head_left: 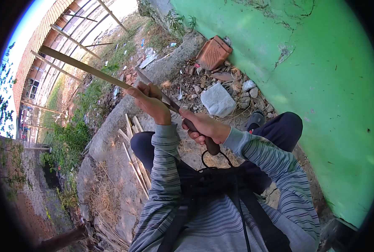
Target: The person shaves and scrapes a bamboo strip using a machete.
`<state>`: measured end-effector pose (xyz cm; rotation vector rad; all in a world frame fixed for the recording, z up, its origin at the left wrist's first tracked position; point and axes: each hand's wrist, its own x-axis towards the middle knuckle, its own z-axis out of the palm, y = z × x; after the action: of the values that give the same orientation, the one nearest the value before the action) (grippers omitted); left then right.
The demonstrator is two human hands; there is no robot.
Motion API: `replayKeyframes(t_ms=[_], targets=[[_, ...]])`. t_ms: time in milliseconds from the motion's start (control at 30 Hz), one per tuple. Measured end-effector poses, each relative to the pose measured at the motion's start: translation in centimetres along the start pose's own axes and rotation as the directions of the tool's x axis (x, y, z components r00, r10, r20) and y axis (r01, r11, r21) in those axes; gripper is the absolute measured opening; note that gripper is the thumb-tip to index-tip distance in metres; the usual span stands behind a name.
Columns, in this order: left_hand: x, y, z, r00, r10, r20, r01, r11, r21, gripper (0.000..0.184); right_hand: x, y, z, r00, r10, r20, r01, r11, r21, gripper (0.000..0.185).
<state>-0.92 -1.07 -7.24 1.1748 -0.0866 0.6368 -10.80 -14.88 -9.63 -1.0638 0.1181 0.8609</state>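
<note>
My left hand [153, 103] is closed around the near end of a long, flat bamboo strip [86, 67], which points away to the upper left. In my right hand [201, 126] is a knife with a dark wooden handle [212, 146]. Its narrow blade [144, 78] runs up past my left hand, close to the strip. Whether the blade touches the bamboo is hard to make out, since my left fingers cover part of both. Both hands are held in front of my body, above my knees.
More split bamboo strips [137, 168] lie on the ground by my left leg. A white stone block [218, 100], rubble and an orange clay tile [214, 52] lie ahead. The green wall [330, 84] rises at the right. A low concrete edge [115, 119] runs along the left.
</note>
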Motion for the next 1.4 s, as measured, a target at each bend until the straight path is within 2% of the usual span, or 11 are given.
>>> replayKeyframes(t_ms=[167, 333, 567, 667, 733, 867, 967, 1067, 1133, 1233, 1400], targets=[[-0.7, 0.3, 0.6, 0.999, -0.037, 0.008, 0.037, 0.999, -0.029, 0.063, 0.1, -0.3, -0.1, 0.999, -0.035, -0.016, 0.033, 0.996, -0.080, 0.061], [-0.8, 0.3, 0.8, 1.000, -0.009, 0.000, 0.009, 1.000, 0.005, 0.063, 0.6, 0.7, -1.9, 0.998, 0.061, -0.009, -0.061, 0.995, -0.075, 0.063], [-1.6, 0.5, 2.2, 0.997, -0.030, -0.077, 0.032, 0.999, 0.026, 0.063, 0.8, 0.3, -2.8, 1.000, 0.003, 0.005, -0.003, 0.995, -0.099, 0.060], [-1.6, 0.8, 2.4, 0.999, -0.011, -0.053, 0.012, 1.000, 0.015, 0.063, 1.5, 2.0, -4.5, 0.997, 0.071, 0.007, -0.071, 0.994, -0.079, 0.060], [-1.6, 0.7, 2.1, 1.000, 0.005, -0.029, -0.005, 1.000, 0.008, 0.063, 1.6, 2.9, -5.0, 0.985, 0.157, -0.078, -0.163, 0.984, -0.076, 0.060], [-1.9, 0.6, 2.1, 1.000, -0.011, -0.011, 0.011, 1.000, -0.003, 0.062, 1.6, 2.7, -5.6, 0.983, 0.178, -0.041, -0.180, 0.982, -0.051, 0.061], [-1.9, 0.4, 2.6, 1.000, -0.017, -0.015, 0.017, 1.000, -0.004, 0.062, 1.3, 1.7, -5.4, 0.997, 0.072, 0.037, -0.067, 0.991, -0.113, 0.061], [-1.7, 0.5, 2.7, 1.000, -0.009, -0.016, 0.009, 1.000, -0.010, 0.063, 1.9, 3.1, -6.5, 0.996, 0.092, 0.012, -0.090, 0.986, -0.140, 0.061], [-1.6, 0.5, 2.1, 1.000, -0.002, -0.019, 0.001, 1.000, -0.013, 0.063, 2.8, 5.5, -7.7, 0.973, 0.206, -0.105, -0.216, 0.971, -0.104, 0.061], [-1.2, -0.1, 1.3, 1.000, 0.020, 0.005, -0.020, 1.000, 0.022, 0.064, 3.1, 6.8, -8.4, 0.967, 0.242, -0.083, -0.245, 0.969, -0.027, 0.062], [-1.3, 0.1, 1.6, 0.999, 0.036, -0.007, -0.036, 0.999, 0.038, 0.064, 2.6, 5.0, -7.3, 0.988, 0.150, -0.020, -0.151, 0.986, -0.063, 0.063]])
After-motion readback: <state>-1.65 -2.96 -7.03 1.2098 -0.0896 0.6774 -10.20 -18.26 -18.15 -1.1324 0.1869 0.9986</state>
